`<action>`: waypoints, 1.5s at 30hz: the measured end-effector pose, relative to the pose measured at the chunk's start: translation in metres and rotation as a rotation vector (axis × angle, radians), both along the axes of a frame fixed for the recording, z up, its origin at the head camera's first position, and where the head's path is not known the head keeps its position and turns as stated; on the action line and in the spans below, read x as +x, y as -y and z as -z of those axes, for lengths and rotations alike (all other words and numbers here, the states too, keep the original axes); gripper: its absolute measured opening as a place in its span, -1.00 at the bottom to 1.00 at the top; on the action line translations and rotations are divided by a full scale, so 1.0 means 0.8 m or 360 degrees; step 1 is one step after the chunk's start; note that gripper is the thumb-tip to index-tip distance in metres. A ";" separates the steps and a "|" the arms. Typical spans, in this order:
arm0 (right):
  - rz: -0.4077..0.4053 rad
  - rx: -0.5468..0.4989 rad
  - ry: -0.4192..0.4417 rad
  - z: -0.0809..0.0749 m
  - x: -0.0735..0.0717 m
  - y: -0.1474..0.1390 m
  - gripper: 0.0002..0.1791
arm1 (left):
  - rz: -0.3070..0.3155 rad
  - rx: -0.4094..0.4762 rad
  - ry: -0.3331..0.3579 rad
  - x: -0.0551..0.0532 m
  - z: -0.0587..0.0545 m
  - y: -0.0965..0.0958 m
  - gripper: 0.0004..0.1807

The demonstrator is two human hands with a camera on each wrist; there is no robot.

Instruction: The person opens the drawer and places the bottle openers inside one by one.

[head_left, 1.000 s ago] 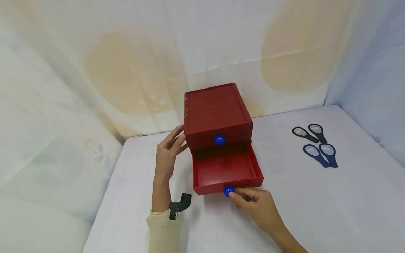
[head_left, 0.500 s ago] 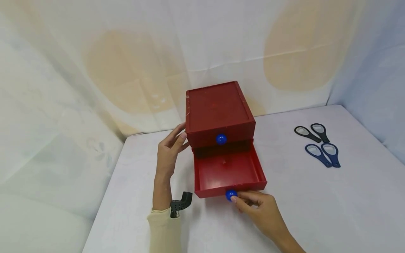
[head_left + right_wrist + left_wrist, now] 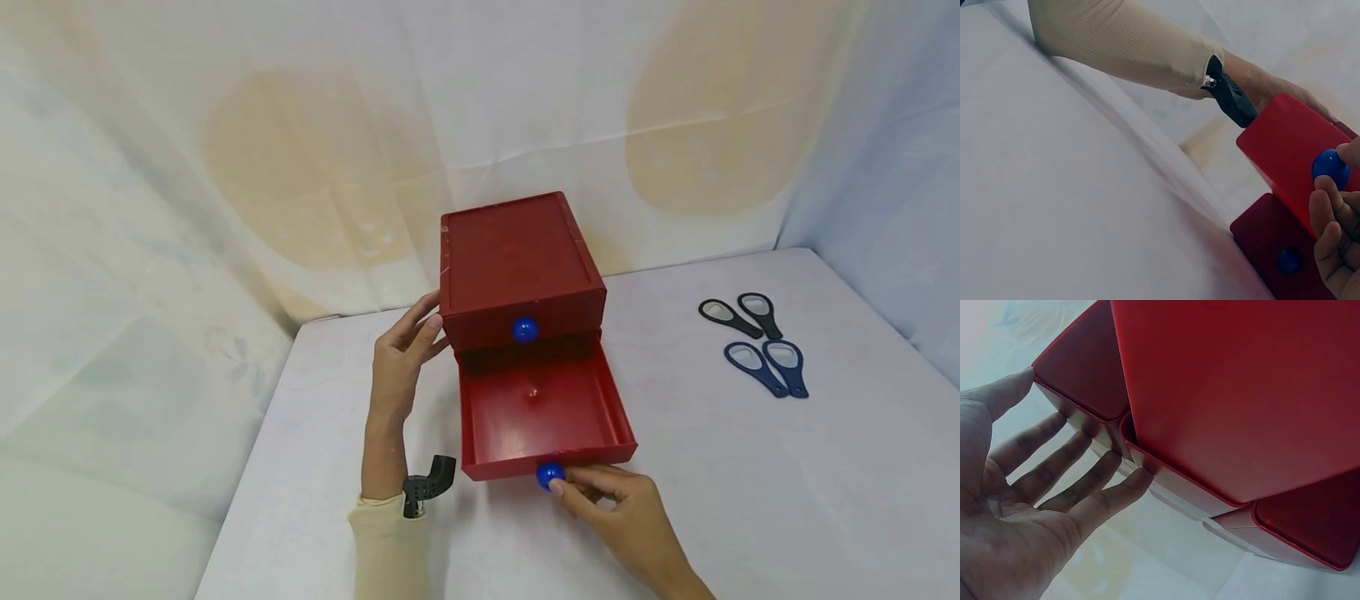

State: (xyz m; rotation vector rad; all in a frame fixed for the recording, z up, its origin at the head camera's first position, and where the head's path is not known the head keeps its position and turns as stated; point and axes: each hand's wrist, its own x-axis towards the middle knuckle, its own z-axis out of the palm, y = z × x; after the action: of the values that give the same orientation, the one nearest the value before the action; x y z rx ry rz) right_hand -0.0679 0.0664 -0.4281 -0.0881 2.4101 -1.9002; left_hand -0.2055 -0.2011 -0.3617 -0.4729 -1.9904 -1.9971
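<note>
A red drawer cabinet [image 3: 517,250] with blue ball knobs stands on the white-covered table. One drawer [image 3: 491,472] under the top one is pulled well out, with nothing lying in its visible inside. My right hand [image 3: 630,510] pinches that drawer's knob [image 3: 551,477] between thumb and fingers. Against the cabinet's left side rests my left hand [image 3: 397,367]; in the left wrist view its thumb and fingertips touch the red casing, fingers fairly straight. A lower drawer front [image 3: 1266,231] with its own knob [image 3: 1288,260] shows in the right wrist view.
On the right lie several flat, oval-headed tools with short handles and pale centres, black ones [image 3: 744,326] behind blue ones [image 3: 794,385]. Pale cloth [image 3: 510,100] hangs behind and beside the table. A black camera mount [image 3: 431,485] sticks out from my left wrist.
The drawer has slid farther out toward me, with my right hand moving along on its knob. My left hand keeps its place on the cabinet's side.
</note>
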 end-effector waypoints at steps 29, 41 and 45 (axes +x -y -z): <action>-0.0679 0.0559 -0.0104 0.013 -0.035 -0.113 -0.86 | 0.0015 0.0007 0.0006 -0.001 0.000 0.004 -0.55; 0.0349 0.0714 -0.0813 0.047 -0.091 -0.188 -0.76 | -0.0021 -0.0029 -0.0021 0.001 -0.002 0.014 -0.56; 0.0505 0.0804 -0.0801 0.053 -0.104 -0.215 -0.73 | -0.0018 -0.0031 -0.0021 0.003 -0.001 0.016 -0.56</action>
State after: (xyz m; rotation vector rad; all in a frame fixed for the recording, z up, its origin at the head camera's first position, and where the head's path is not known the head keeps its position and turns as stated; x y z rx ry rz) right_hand -0.1509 0.2382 -0.4701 -0.1806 3.3505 -1.4190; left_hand -0.2034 -0.2138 -0.3610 -0.4774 -2.0018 -1.9645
